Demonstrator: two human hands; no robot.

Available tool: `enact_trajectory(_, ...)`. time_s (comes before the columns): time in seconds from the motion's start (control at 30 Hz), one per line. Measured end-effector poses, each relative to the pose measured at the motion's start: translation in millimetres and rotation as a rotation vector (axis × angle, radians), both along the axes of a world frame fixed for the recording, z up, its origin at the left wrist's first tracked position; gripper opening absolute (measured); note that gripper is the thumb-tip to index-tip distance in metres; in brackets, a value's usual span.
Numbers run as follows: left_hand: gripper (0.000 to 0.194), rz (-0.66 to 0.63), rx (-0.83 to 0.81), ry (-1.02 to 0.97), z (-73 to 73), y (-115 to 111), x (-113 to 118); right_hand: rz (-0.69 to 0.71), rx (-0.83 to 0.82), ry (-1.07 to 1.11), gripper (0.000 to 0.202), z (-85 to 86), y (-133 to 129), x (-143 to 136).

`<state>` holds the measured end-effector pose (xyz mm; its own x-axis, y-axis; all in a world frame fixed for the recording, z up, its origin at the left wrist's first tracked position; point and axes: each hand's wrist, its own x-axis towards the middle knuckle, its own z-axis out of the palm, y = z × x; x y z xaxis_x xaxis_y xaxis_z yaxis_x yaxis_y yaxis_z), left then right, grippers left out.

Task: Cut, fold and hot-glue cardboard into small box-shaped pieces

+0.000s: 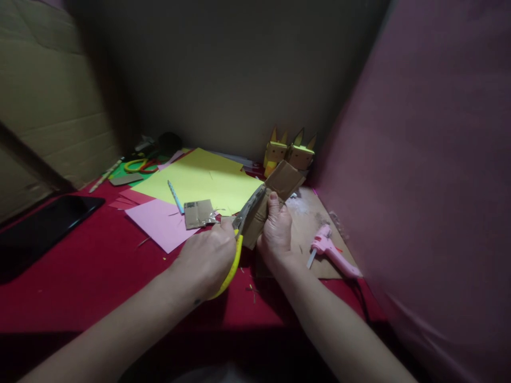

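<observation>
My left hand (211, 255) is closed round the yellow handles of a pair of scissors (230, 274). Their blades lie along the left edge of a brown cardboard piece (285, 181). That piece is held tilted above the table by my right hand (276, 226), thumb on its near face and fingers hidden behind. Left of the blades, a small cardboard scrap (197, 214) with shiny tape rests over pink paper (163, 229) and yellow paper (199, 178). Whether the blades are fully closed I cannot tell.
A pink glue gun (331, 250) lies on a cardboard sheet (307, 226) at the right. Two small cardboard figures with pointed ears (300, 155) stand behind. A patterned pencil (174, 196) lies on the papers. A black tablet-like slab (48, 229) sits left on the red cloth (131, 287).
</observation>
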<state>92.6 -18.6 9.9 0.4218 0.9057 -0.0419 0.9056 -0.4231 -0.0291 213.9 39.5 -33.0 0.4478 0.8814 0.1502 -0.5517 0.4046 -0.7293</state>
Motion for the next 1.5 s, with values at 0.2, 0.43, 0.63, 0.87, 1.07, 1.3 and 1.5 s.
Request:
enact_trajectory(0.2, 0.039, 0.002, 0.037, 0.075, 4.7, -2, 3, 0.021, -0.016, 0.044, 0.027, -0.1, -1, 1)
enact_trajectory(0.43, 0.031, 0.025, -0.075, -0.127, -1.6, 4, -7, 0.012, -0.019, 0.046, 0.027, 1.7, -1, 2)
enact_trajectory(0.63, 0.04, 0.039, -0.116, -0.303, -14.0, 14, -13, 0.005, -0.02, 0.045, 0.026, 0.0, -1, 2)
enact_trajectory(0.87, 0.04, -0.026, -0.043, -0.178, -5.9, 7, -8, 0.02, -0.024, 0.047, 0.027, -2.8, 0, 2)
enact_trajectory(1.07, 0.036, -0.077, 0.026, -0.094, -6.1, 7, -4, 0.003, -0.028, 0.042, 0.026, -3.5, 1, 2)
enact_trajectory(1.3, 0.03, -0.01, -0.013, -0.089, -11.7, 11, -1, -0.024, -0.044, 0.024, 0.028, -4.8, 3, 4)
enact_trajectory(1.5, 0.029, -0.022, -0.027, -0.134, -12.9, 12, -2, -0.021, -0.059, 0.031, 0.028, -5.2, 3, 3)
